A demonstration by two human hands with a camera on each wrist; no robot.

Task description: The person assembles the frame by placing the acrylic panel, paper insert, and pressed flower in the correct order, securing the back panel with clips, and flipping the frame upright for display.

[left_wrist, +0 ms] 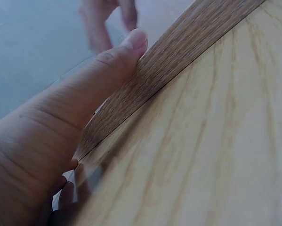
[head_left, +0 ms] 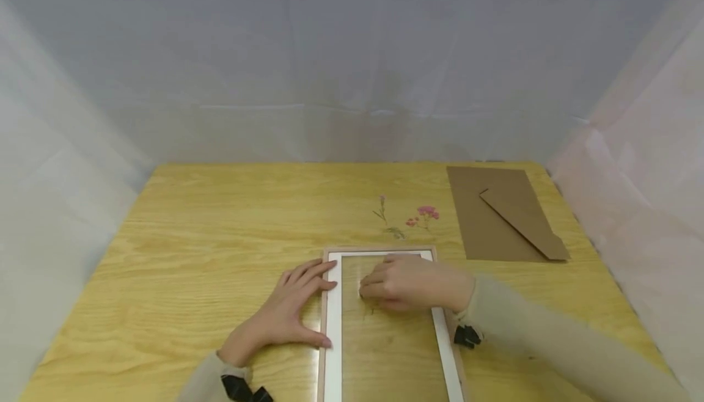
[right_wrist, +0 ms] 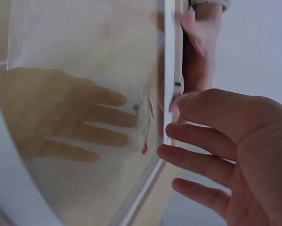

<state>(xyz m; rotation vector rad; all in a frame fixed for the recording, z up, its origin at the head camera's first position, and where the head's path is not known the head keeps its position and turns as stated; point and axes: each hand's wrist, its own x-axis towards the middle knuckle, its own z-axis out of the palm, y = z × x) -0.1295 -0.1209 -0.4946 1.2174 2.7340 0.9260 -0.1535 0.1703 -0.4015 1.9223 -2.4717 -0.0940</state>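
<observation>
A rectangular frame (head_left: 334,365) with a wooden outer edge, a white inner border and a clear pane (head_left: 393,359) lies at the front of the table. My left hand (head_left: 286,310) rests spread on its left side, fingertips and thumb on the white border. In the left wrist view the thumb (left_wrist: 103,70) lies along the wooden edge (left_wrist: 173,52). My right hand (head_left: 404,283) is over the pane, fingers slightly bent and apart in the right wrist view, holding nothing visible. A small sprig with a red tip (right_wrist: 144,149) shows on the pane near those fingertips, beside the hand's reflection.
Beyond the frame lie a thin purple-tipped stem (head_left: 382,206), a pink flower sprig (head_left: 426,212) and a small pale green sprig (head_left: 396,231). At the back right is a brown backing board (head_left: 473,225) with a folded stand flap (head_left: 522,222). Pale sheeting (head_left: 352,54) encloses the table.
</observation>
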